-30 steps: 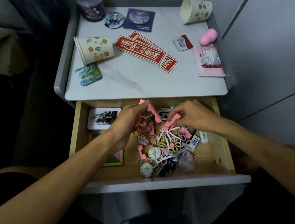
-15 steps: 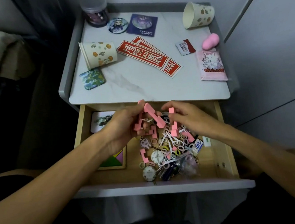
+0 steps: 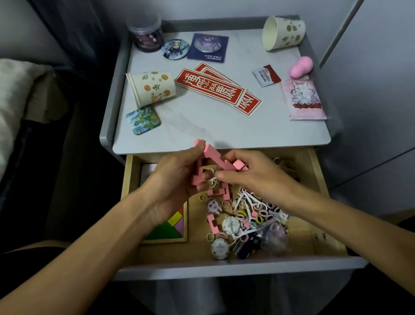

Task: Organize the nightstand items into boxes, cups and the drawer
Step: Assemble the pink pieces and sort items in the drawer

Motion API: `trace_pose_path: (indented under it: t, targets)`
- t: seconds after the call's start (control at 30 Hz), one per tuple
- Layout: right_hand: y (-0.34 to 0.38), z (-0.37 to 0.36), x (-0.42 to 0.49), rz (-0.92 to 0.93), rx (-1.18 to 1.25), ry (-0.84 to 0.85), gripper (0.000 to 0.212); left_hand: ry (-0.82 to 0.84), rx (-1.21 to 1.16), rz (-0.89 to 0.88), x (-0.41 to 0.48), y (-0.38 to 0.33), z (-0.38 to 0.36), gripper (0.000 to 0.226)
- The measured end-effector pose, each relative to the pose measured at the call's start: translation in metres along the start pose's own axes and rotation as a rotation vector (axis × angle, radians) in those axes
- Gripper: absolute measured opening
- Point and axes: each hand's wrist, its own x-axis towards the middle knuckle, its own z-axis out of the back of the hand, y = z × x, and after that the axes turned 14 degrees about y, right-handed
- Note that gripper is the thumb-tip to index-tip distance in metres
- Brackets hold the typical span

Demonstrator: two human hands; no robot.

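Cluster of pink stepped puzzle blocks (image 3: pixel 216 157), gripped between both curled hands, left hand (image 3: pixel 173 185) and right hand (image 3: pixel 253 176), over the back of the open wooden drawer (image 3: pixel 321 197), long axis slanting far-left to near-right (the tipped floral paper cup (image 3: pixel 154 88) lies beyond, nearer the left hand).

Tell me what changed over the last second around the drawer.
Both hands rose from the pile in the drawer and came together: the right hand carried its pink piece leftward to the left hand, which grips a bunch of pink blocks. The pile, the tipped paper cups and the red stickers stayed put.
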Motion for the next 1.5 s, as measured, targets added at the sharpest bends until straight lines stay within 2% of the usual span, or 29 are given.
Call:
trace_pose_path:
  t: [0.07,0.2,0.3,0.4,0.57,0.77,0.9,1.1,1.3,1.5]
  targets:
    - [-0.007,-0.003,0.003,0.044,-0.019,-0.072,0.010,-0.014,-0.025,0.002,0.000,0.002,0.000,0.039]
    - [-0.008,-0.004,0.002,0.083,-0.331,-0.165,0.020,-0.156,0.086,-0.012,0.007,0.007,0.007,0.031]
    - [-0.007,0.000,0.004,0.062,-0.204,-0.176,0.022,-0.222,0.099,-0.019,0.013,0.008,0.014,0.037]
    - [-0.005,0.001,0.004,0.060,-0.023,-0.143,0.018,-0.197,0.015,-0.026,0.015,0.009,0.017,0.044]
    - [-0.006,0.000,0.005,0.053,0.132,-0.130,0.014,-0.151,-0.040,-0.067,0.015,0.012,0.019,0.031]
    - [-0.007,0.000,0.004,0.033,0.236,-0.150,0.014,-0.224,0.190,-0.110,0.009,0.010,0.011,0.022]
    - [-0.008,-0.001,0.004,0.062,0.149,-0.175,0.016,-0.230,0.308,-0.104,0.012,0.012,0.011,0.017]
    - [-0.010,0.002,0.004,0.062,-0.066,-0.234,0.019,-0.203,0.271,-0.070,0.011,0.011,0.010,0.015]
    - [-0.008,0.001,0.002,0.076,-0.119,-0.179,0.026,-0.176,0.259,-0.090,0.013,0.012,0.009,0.010]
    - [-0.008,0.001,0.003,0.079,-0.198,-0.158,0.025,-0.174,0.304,-0.129,0.012,0.013,0.010,0.018]
